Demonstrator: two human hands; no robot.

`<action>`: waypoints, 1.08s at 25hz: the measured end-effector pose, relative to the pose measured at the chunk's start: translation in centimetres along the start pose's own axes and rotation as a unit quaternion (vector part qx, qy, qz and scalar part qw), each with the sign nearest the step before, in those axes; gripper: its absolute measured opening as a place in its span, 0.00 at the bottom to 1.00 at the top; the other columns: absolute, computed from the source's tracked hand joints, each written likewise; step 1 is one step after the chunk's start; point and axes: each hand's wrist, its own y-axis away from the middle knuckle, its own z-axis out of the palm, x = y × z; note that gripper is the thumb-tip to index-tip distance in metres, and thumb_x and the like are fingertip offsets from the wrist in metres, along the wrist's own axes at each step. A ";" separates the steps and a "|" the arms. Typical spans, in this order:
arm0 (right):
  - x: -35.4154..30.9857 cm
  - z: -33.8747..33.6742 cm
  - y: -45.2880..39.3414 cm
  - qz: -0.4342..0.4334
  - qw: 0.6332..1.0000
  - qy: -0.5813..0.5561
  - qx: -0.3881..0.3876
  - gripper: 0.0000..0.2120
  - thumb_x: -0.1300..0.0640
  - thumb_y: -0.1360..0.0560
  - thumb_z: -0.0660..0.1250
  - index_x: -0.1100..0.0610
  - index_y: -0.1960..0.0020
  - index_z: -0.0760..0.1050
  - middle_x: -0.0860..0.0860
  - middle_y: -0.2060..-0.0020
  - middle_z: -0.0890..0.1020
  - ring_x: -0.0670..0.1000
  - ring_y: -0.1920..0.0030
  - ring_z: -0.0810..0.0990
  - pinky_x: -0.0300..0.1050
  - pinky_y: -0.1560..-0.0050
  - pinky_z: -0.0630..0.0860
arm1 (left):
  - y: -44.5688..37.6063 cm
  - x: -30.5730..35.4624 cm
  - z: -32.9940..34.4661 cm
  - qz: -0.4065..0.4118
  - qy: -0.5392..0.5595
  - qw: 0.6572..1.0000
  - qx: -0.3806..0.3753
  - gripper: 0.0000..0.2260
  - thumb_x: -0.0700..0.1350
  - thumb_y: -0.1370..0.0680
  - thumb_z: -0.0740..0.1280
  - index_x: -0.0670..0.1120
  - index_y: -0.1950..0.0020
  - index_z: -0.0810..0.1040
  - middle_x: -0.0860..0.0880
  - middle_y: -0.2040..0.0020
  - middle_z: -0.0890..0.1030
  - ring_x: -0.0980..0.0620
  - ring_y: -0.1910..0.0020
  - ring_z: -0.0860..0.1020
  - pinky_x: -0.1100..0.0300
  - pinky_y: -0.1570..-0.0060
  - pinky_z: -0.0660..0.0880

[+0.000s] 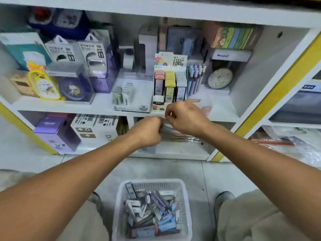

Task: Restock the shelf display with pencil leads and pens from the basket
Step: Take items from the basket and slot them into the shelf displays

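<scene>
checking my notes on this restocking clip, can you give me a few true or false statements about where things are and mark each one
1. The white basket sits on the floor between the person's knees. True.
2. The basket is empty. False: it holds a pile of small boxed items.
3. The pencil lead display stands on the upper of the two shelves in view. True.
4. The yellow alarm clock stands to the right of the lead display. False: it is far to the left of it.
5. Both hands are down in the basket. False: the left hand and right hand are raised at the shelf edge just below the display, fingers curled; what they hold is blurred.
</scene>
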 end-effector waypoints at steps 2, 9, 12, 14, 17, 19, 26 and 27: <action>-0.8 4.3 2.4 0.016 0.990 0.033 -0.136 0.07 0.59 0.26 0.63 0.52 0.55 0.79 0.55 0.55 0.82 0.59 0.51 0.80 0.44 0.61 0.73 | 1.7 -1.9 3.0 -0.016 -0.055 0.991 -0.119 0.14 0.38 0.27 0.63 0.42 0.43 0.79 0.42 0.45 0.81 0.42 0.45 0.78 0.50 0.48 0.78; 0.4 20.8 10.6 0.094 0.904 0.007 -0.417 0.12 0.62 0.24 0.65 0.64 0.42 0.80 0.62 0.42 0.81 0.60 0.43 0.80 0.54 0.42 0.79 | 5.5 -7.2 13.0 -0.126 -0.040 0.949 -0.286 0.07 0.39 0.25 0.68 0.41 0.61 0.72 0.47 0.58 0.69 0.40 0.51 0.79 0.53 0.57 0.73; 1.7 25.6 13.4 0.159 0.893 -0.030 -0.421 0.12 0.62 0.25 0.66 0.65 0.44 0.78 0.61 0.43 0.81 0.58 0.44 0.80 0.47 0.49 0.78 | 7.2 -9.7 19.5 -0.210 0.032 0.937 -0.278 0.17 0.45 0.24 0.70 0.39 0.38 0.75 0.40 0.40 0.78 0.43 0.41 0.78 0.58 0.50 0.74; 2.2 28.0 14.8 0.197 0.895 -0.058 -0.396 0.08 0.61 0.25 0.67 0.62 0.47 0.76 0.59 0.44 0.80 0.58 0.44 0.78 0.44 0.53 0.73 | 8.1 -11.0 22.9 -0.272 0.099 0.924 -0.249 0.13 0.44 0.24 0.70 0.39 0.43 0.76 0.42 0.46 0.79 0.44 0.44 0.79 0.60 0.55 0.73; 2.2 30.9 16.1 0.233 0.904 -0.099 -0.345 0.08 0.62 0.25 0.65 0.60 0.47 0.77 0.59 0.47 0.81 0.60 0.45 0.79 0.44 0.54 0.72 | 7.8 -12.6 26.7 -0.387 0.213 0.880 -0.174 0.08 0.44 0.25 0.71 0.42 0.58 0.74 0.43 0.57 0.79 0.44 0.54 0.80 0.59 0.63 0.71; 2.0 32.2 17.0 0.244 0.910 -0.123 -0.313 0.08 0.64 0.25 0.62 0.60 0.48 0.78 0.60 0.50 0.82 0.61 0.48 0.81 0.45 0.56 0.73 | 7.3 -12.9 28.5 -0.445 0.279 0.841 -0.127 0.08 0.44 0.26 0.71 0.43 0.61 0.74 0.44 0.60 0.80 0.46 0.61 0.79 0.61 0.66 0.71; 2.8 34.2 19.7 0.300 0.904 -0.166 -0.256 0.13 0.67 0.25 0.65 0.56 0.45 0.82 0.60 0.47 0.81 0.59 0.51 0.81 0.46 0.45 0.78 | 5.6 -11.7 32.2 -0.537 0.410 0.737 0.012 0.10 0.52 0.24 0.67 0.46 0.59 0.78 0.48 0.63 0.82 0.50 0.67 0.78 0.60 0.69 0.72; 2.9 34.3 19.9 0.306 0.904 -0.169 -0.245 0.12 0.66 0.25 0.65 0.56 0.46 0.83 0.59 0.47 0.81 0.58 0.52 0.82 0.47 0.45 0.78 | 5.5 -11.5 32.3 -0.568 0.443 0.692 0.038 0.10 0.52 0.25 0.67 0.45 0.57 0.79 0.48 0.63 0.82 0.50 0.68 0.77 0.60 0.70 0.71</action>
